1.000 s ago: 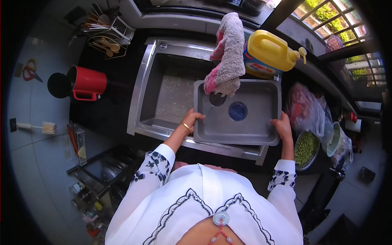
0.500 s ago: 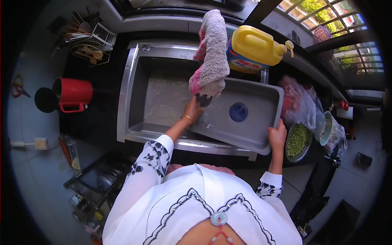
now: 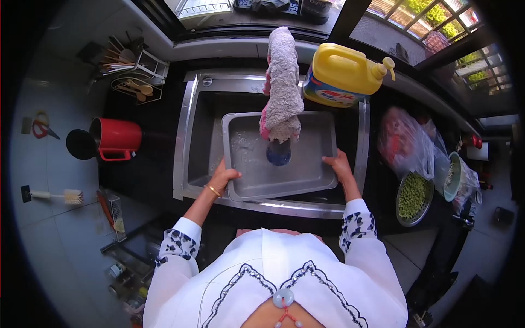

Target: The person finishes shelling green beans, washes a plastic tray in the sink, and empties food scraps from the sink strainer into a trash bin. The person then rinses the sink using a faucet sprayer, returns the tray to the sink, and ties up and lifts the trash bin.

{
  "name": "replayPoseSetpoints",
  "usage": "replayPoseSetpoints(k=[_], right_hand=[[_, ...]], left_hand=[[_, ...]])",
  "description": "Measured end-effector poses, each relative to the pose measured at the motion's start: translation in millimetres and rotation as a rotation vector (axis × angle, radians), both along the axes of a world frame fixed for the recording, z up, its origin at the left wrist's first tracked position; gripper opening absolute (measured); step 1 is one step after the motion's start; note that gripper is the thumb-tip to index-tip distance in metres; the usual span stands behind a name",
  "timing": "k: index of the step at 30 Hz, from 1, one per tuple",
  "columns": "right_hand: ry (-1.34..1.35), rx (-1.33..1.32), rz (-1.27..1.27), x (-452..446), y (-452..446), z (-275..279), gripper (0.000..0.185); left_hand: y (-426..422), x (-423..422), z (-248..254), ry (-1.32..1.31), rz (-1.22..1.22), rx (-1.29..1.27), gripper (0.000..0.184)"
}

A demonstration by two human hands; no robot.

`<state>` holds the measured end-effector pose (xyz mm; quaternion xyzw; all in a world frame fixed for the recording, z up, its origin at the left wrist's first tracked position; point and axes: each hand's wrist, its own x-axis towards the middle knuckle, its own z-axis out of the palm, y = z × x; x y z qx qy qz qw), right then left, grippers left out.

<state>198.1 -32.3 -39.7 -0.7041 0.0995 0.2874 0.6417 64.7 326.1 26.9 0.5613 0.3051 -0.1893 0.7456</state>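
Note:
A grey rectangular metal pan (image 3: 306, 183) sits over the sink (image 3: 191, 188), slightly tilted. Its left rim is in my left hand (image 3: 222, 178), with the thumb over the edge. On the opposite side my right hand (image 3: 340, 165) grips the right rim, thumb on top. The undersides of both hands' fingers are hidden by the pan. Inside the pan there are wet-looking spots on the left and a round dark blue patch (image 3: 279, 155). A grey and pink fluffy cloth (image 3: 283, 76) hangs above the pan's far side and covers part of it.
Behind the sink stands a yellow detergent jug (image 3: 342, 74) with a pump. To the right are plastic bags (image 3: 404, 139), a colander of green pieces (image 3: 414, 197) and a pale green bowl (image 3: 453, 175). A red kettle (image 3: 117, 136) and a utensil rack (image 3: 147, 74) are at left.
The pan has shifted left and now lies more centrally over the sink. My left hand has moved from beneath the cloth to the pan's left rim. My right hand still grips the right rim.

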Motion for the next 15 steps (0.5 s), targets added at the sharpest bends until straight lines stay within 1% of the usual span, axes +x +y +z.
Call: replayPoseSetpoints(k=[2,4,5,7,8,10,12,13,14,15], right_hand=[[0.044,0.070,0.019,9,19,-15,0.035],[0.065,-0.020,0.109,20,42,-16,0.038],[0.046,-0.004,0.114,27,53,-15,0.038],[-0.553,-0.548,0.212,41,69,-19,0.036],[-0.565,-0.541,0.213,52,75,-17,0.036],[-0.599,-0.263,0.114,78,93,5,0.036],[-0.524,0.035,0.294,106,118,20,0.031],[-0.358,0.151,0.309,106,134,39,0.030],[-0.188,0.266,0.325,109,149,53,0.029],[-0.263,0.336,0.486,134,173,1,0.030]], left_hand=[[-5,-11,15,-0.158,0.109,0.249,0.068],[-3,-24,20,-0.164,0.151,0.329,0.067],[-6,-30,25,-0.178,0.214,0.336,0.066],[-6,-38,28,-0.184,0.320,0.347,0.066],[-8,-46,27,-0.158,0.367,0.351,0.066],[-10,-53,28,-0.146,0.418,0.332,0.068],[-18,-58,38,-0.182,0.466,0.388,0.066],[-18,-62,37,-0.170,0.470,0.386,0.066],[-16,-64,36,-0.173,0.442,0.415,0.071],[-14,-66,35,-0.175,0.414,0.446,0.076]])
